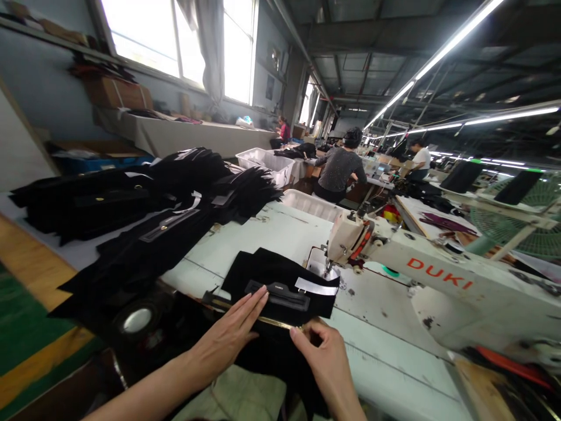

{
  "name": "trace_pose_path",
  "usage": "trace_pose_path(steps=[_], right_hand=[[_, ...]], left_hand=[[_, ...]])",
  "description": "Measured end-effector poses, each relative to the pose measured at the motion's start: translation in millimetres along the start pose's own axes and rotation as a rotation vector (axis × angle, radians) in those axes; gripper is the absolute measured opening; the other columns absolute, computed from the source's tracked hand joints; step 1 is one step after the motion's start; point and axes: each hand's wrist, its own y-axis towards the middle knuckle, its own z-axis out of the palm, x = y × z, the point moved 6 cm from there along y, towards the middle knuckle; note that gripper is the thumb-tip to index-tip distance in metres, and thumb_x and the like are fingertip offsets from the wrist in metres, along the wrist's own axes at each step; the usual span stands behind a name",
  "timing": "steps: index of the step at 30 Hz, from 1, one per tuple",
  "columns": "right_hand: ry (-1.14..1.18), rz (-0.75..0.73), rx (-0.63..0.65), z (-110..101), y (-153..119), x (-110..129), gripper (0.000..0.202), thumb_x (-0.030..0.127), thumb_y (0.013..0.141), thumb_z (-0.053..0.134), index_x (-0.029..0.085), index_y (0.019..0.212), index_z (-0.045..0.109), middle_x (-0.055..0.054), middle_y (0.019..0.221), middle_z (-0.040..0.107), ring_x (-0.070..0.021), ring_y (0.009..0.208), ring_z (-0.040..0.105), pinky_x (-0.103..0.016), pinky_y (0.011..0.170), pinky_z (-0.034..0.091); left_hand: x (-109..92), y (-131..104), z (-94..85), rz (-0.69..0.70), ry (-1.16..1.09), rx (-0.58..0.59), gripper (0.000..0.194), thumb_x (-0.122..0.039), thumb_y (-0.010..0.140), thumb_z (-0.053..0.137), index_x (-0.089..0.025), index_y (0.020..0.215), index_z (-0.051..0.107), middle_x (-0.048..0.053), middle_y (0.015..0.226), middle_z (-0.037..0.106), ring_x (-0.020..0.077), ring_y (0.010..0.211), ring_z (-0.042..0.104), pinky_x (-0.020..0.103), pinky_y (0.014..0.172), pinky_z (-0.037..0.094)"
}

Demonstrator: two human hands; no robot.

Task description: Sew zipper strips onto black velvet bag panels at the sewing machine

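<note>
A black fabric piece (258,269) lies on the sewing table's front edge, with a dark trim patch (287,299) and a white strip (316,286) on it. Along its near side runs a gold-toothed zipper (275,322). My left hand (236,324) rests on the fabric with fingers stretched out, the tips touching the patch. At the zipper's right end, my right hand (322,345) pinches the zipper between thumb and curled fingers. More black cloth hangs below, over my lap. The sewing machine (346,240) has its needle area just beyond the fabric's right corner.
Piles of black fabric pieces (175,175) cover the left side of the table. The machine's arm (421,263) spans the right. White plastic bins (267,164) stand behind the table. Ahead sits a person in a dark top (342,166), others farther off. Green fans (504,228) stand at right.
</note>
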Motion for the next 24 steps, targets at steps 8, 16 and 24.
trace_pose_path(steps=[8,16,24], right_hand=[[0.066,-0.032,0.133,-15.7,-19.9,-7.0,0.024,0.045,0.084,0.066,0.023,0.092,0.071,0.001,0.075,0.065,-0.0192,0.070,0.061,-0.025,0.064,0.049],[-0.051,-0.318,-0.080,-33.2,-44.7,23.4,0.020,0.047,0.095,0.063,0.029,0.102,0.069,0.002,0.086,0.070,-0.0165,0.074,0.066,-0.021,0.074,0.052],[-0.065,-0.535,-0.124,-34.9,-53.8,33.7,0.015,0.031,0.103,0.053,0.028,0.100,0.067,-0.001,0.089,0.065,-0.0161,0.079,0.065,-0.022,0.073,0.050]], left_hand=[[-13.8,9.0,-18.3,-0.153,-0.344,-0.080,0.059,-0.025,0.094,0.064,-0.033,0.148,0.041,0.009,0.157,0.038,0.0294,0.140,0.042,0.049,0.111,0.043],[-66.6,40.1,-43.9,0.050,-0.500,-0.293,0.030,-0.037,0.100,0.056,-0.024,0.127,0.062,0.005,0.100,0.071,0.0192,0.090,0.064,0.032,0.083,0.056],[-69.0,38.3,-54.4,-0.047,-0.637,-0.316,0.025,-0.040,0.097,0.062,-0.023,0.113,0.070,0.004,0.093,0.074,0.0150,0.078,0.070,0.021,0.070,0.056]])
